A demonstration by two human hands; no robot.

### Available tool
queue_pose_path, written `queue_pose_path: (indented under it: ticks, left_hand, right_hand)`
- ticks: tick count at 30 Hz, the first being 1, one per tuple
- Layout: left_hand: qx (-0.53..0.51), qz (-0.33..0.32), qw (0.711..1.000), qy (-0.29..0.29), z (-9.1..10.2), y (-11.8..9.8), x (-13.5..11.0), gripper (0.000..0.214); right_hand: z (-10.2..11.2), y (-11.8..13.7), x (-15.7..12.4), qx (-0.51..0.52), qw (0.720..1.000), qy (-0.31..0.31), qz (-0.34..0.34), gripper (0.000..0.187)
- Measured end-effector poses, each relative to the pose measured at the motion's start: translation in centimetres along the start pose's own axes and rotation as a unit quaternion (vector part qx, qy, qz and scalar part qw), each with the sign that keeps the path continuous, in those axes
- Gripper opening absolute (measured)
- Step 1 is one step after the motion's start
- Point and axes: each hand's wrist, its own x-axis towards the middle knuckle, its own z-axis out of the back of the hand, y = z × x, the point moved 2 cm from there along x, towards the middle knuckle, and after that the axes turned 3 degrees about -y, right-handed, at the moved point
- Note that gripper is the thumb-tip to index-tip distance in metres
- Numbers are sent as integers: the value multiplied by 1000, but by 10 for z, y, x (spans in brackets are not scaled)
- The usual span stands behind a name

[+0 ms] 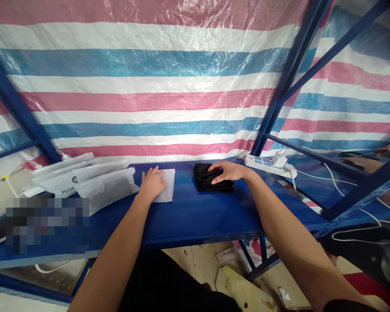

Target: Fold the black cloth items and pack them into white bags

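Observation:
My left hand (pixel 152 184) lies flat with its fingers stretched over a frosted white plastic bag (pixel 169 190) on the blue shelf. The hand covers the bag's left part. To the right, my right hand (pixel 229 170) has its thumb and fingers curved around part of a folded black cloth (pixel 211 185). The cloth rests on the shelf in a loose, layered bundle. What kind of cloth article it is, I cannot tell. A gap of bare blue surface separates the bag from the cloth.
Several filled frosted bags (pixel 107 186) lean in a row at the left. A white power strip (pixel 263 164) with plugs and cables lies at the back right. Blue metal posts (pixel 274 104) frame the striped sheet (pixel 149 102) behind. A yellow box (pixel 237 288) is on the floor.

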Motion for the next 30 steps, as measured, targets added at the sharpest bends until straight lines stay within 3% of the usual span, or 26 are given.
queue_pose_path:
  ticks: [3,9,14,17,19,20,25,28,30]
  left_hand:
    - [1,-16,999,-37,1,3,0,52]
    - [-8,-33,999,-37,1,-1,0,47]
    - [-12,-34,998,-41,0,-2,0,47]
    - [-15,-34,998,-41,-1,-1,1,47]
    - [-15,-34,998,-41,-2,0,1,47]
    - [-15,-33,999,-41,-2,0,1,47]
    - [-12,-35,999,-36,-1,-2,0,47]
    - [-11,-37,999,-34,-1,-3,0,48]
    - [-12,-37,999,-36,-1,-3,0,47]
  right_hand:
    - [10,8,-8,45,999,20,16,49]
    - [49,37,-27,111,991,73,26,45]
    - [87,31,16,132,989,-66,22,40]
    - [92,21,47,3,983,-184,8,30]
    - [83,18,57,-94,968,-234,8,24]
    - [73,18,59,-121,965,-232,15,23]
    - [-4,20,55,-122,985,-116,23,51]
    - [-44,18,57,-185,972,-144,-3,62]
    - [-58,16,61,-227,960,-165,-21,50]
